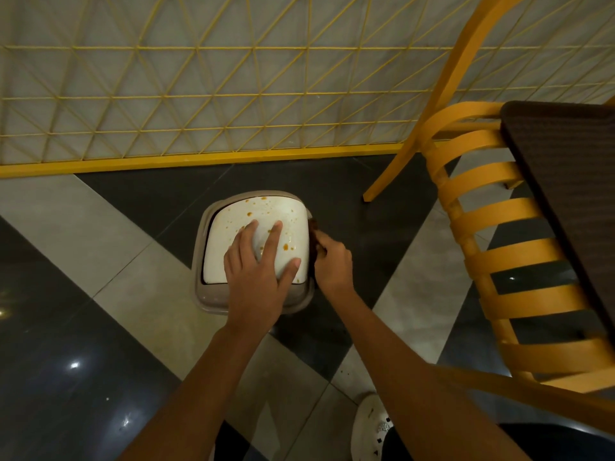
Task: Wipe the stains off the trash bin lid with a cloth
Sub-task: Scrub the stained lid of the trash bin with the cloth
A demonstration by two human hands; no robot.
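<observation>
A small trash bin [203, 294] with a grey-brown rim stands on the floor. Its white lid [233, 224] carries several orange-brown stains, mostly along its far edge and near the middle right. My left hand [258, 264] lies on the lid with its fingers spread and straight, the thumb at the lid's near right corner. My right hand [332, 261] is at the bin's right side and grips a dark brown cloth [313, 236], which touches the lid's right edge. Most of the cloth is hidden by the hand.
A yellow lattice fence [213, 104] with a yellow base bar runs behind the bin. A yellow slatted chair [492, 234] and a dark table top [565, 181] stand close on the right. My white shoe [369, 424] is at the bottom, on the grey and black tiled floor [83, 234].
</observation>
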